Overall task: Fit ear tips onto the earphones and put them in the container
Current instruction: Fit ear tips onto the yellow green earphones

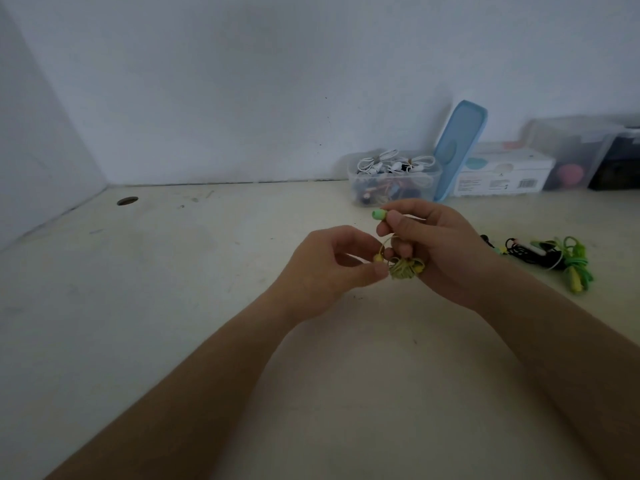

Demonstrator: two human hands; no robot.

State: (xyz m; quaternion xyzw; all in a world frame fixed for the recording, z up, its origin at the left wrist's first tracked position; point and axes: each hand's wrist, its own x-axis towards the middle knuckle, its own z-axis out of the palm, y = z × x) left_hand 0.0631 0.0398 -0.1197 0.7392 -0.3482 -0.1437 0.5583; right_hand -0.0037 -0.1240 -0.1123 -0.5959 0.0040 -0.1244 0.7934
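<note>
Head view. Works over a pale worktop (173, 271) with both bare hands raised just above it, forearms reaching in from the bottom edge. Grips in the right hand (436, 247) a coiled bundle of yellow-green cable (405, 268), lower fingers curled round it against the palm. Pinches between the same hand's thumb and forefinger a green earbud (379, 213), rounded end poking out to the left, clear of the fingertips. Closes thumb and forefinger of the left hand (332, 268) on a small yellow earbud (378, 258) just left of the bundle, other fingers loosely curled behind. Cannot tell whether an ear tip sits on the yellow one. Shows a thin loop of cable arching between the two earbuds.

Behind the hands, against the wall and well apart from them: a clear plastic container (394, 181), open, heaped with white and dark earphones. Just beside it on the right, a light blue lid (459, 147) standing on edge and leaning on the wall. Further right, a white printed box (502, 174) and blurred clear storage boxes (571, 150). Right of the hands, flat on the worktop, a loose heap of green and black earphones (554, 258). Far left, near the corner, a small round hole (127, 201) in the worktop.
</note>
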